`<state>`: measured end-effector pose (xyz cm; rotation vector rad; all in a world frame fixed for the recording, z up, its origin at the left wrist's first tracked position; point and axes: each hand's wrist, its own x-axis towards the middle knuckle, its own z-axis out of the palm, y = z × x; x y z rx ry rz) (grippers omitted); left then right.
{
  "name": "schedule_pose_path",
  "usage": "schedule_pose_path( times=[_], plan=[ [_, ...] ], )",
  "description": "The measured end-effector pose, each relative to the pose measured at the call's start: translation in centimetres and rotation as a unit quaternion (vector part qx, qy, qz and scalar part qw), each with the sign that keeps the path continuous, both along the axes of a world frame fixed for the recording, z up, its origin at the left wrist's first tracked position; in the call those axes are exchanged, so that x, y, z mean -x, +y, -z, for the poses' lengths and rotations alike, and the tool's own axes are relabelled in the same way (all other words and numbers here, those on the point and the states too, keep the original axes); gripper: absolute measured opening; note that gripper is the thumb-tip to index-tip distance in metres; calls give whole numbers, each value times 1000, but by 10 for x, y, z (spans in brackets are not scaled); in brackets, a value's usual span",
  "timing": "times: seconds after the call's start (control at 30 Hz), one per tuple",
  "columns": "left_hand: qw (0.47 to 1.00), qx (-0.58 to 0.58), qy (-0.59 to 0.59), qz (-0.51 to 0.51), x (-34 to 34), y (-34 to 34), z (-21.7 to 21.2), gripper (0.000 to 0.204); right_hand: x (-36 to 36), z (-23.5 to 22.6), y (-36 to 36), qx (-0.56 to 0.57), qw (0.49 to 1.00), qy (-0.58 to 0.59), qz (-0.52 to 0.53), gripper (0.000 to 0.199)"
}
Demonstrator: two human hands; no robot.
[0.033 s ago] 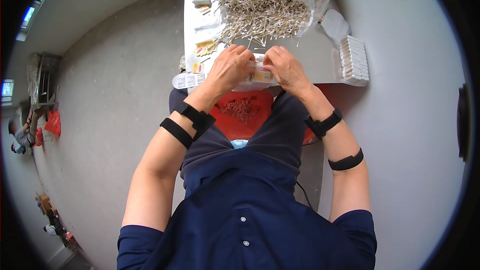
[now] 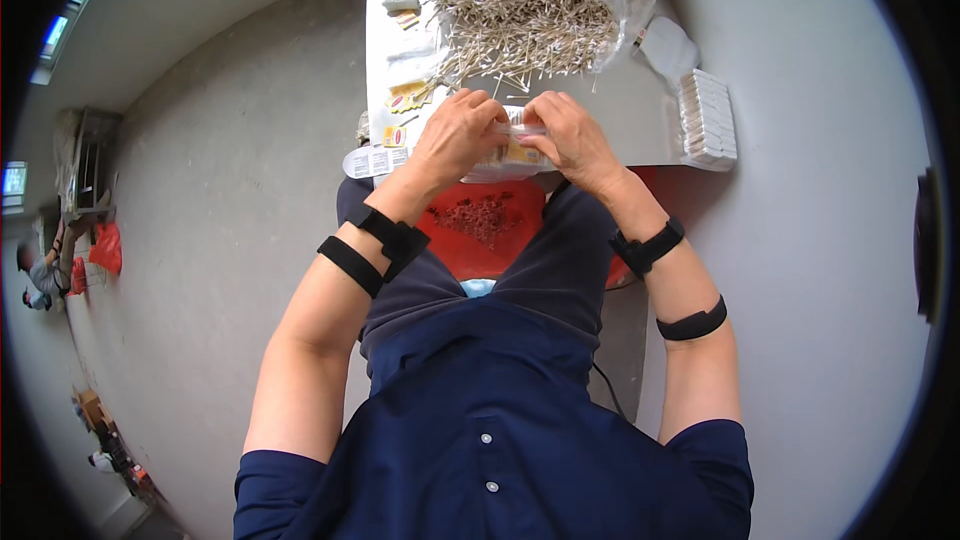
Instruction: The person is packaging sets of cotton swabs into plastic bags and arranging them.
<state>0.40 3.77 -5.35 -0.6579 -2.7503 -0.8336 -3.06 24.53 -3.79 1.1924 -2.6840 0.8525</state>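
At the table's near edge, both my hands pinch the upper edge of a clear plastic bag [image 2: 497, 172]. Yellow-and-white printed packaging shows through it. My left hand [image 2: 461, 132] is closed on the left part of that edge, its fingertips partly hidden. My right hand [image 2: 570, 138] grips the same edge a short way to the right, thumb against fingers. A pale strip of plastic is stretched between them. Just beyond my hands lies a big heap of cotton swabs [image 2: 530, 10], a few of them loose toward me.
Yellow cards [image 2: 408, 100] and white packets line the table's left side. White bundles [image 2: 708, 120] are stacked at the right corner, near a clear plastic bag [image 2: 668, 50]. Below the edge, between my knees, sits a red container [image 2: 470, 255] with dark reddish bits. People are far left.
My right fingers have shifted slightly along the bag's edge, and more of the pale plastic strip shows between my hands. Everything else looks the same.
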Motion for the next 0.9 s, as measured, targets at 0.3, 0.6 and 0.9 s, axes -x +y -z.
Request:
schedule_pose_path(
  times=[0.3,0.6,0.9],
  plan=[
    [999,-25,-35,33,-5,-8,-21,40,2,-1,-1,9,999,-33,6,37],
    [973,-116,-198,9,7,-24,-28,12,-8,-10,-1,32,991,133,-2,21],
    [989,-29,-143,-6,7,-21,-31,15,-16,-8,0,-19,984,179,-14,8]
  ],
)
